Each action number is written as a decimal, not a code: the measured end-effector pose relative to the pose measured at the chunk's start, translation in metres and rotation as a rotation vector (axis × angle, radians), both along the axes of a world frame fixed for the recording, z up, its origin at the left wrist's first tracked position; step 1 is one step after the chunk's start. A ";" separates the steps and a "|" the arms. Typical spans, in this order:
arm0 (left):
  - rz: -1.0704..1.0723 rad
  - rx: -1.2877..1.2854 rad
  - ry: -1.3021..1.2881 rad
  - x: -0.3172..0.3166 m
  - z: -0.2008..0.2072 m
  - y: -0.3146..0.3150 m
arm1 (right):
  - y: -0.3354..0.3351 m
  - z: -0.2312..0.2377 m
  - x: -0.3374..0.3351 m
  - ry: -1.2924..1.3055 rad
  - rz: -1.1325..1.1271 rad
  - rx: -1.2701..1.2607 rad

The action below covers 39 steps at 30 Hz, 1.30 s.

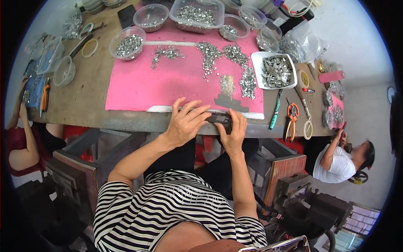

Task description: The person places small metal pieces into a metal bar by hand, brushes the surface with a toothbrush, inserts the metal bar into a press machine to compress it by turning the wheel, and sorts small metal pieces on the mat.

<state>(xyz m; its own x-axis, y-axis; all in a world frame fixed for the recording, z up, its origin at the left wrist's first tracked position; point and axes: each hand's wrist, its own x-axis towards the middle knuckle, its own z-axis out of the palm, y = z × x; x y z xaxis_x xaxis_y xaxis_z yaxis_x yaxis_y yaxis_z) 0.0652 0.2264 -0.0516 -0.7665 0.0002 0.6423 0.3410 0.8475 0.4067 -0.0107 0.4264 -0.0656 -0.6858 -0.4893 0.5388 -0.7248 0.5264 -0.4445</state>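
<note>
Fingers of the right hand (236, 136) pinch a dark block (218, 119) at the desk's (88, 80) near edge, apparently steadying it; the left hand's (182, 122) spread over its other end, grip uncertain. Any next move seems to call for a level hold. Pink mat (138, 84) offers room forward-left; metal pieces (247, 82) crowd forward-right.

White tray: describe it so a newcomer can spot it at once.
Find the pink mat on the table. Overlapping its right edge is the white tray, holding silvery metal pieces. Its opaque, squarish shape sets it apart from the clear bowls.
</note>
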 end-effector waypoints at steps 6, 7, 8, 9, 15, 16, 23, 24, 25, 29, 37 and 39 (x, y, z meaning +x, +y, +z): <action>-0.021 0.634 0.141 0.066 -0.012 -0.021 | -0.004 -0.001 0.001 0.100 -0.007 0.015; 0.046 0.781 0.080 0.078 -0.011 -0.024 | -0.004 -0.002 0.001 0.120 -0.023 0.020; 0.149 0.947 -0.004 0.089 -0.007 -0.025 | -0.004 -0.003 0.001 0.121 -0.017 0.013; 0.191 1.130 -0.057 0.096 -0.005 -0.028 | -0.003 -0.004 0.002 0.121 -0.024 0.017; 0.110 1.361 -0.430 0.104 -0.013 -0.045 | -0.003 -0.004 0.002 0.131 -0.036 0.010; 0.068 1.284 -0.465 0.099 -0.011 -0.041 | -0.003 -0.004 0.001 0.141 -0.035 0.014; 0.152 0.133 -0.047 0.030 0.014 -0.008 | 0.005 0.026 -0.013 0.059 0.053 0.033; 0.150 0.074 -0.047 0.018 0.014 -0.006 | 0.003 0.026 -0.016 0.075 0.032 0.036; 0.145 0.071 -0.067 0.015 0.007 -0.007 | 0.000 0.025 -0.019 0.122 0.076 0.083; 0.191 0.033 -0.071 0.016 -0.008 -0.005 | -0.010 0.029 -0.029 0.207 0.225 0.140; 0.198 0.012 -0.041 0.014 -0.007 -0.004 | 0.035 0.082 -0.147 0.410 -0.119 0.047; 0.201 0.017 -0.043 0.012 -0.007 -0.003 | 0.055 0.081 -0.165 0.452 -0.312 0.150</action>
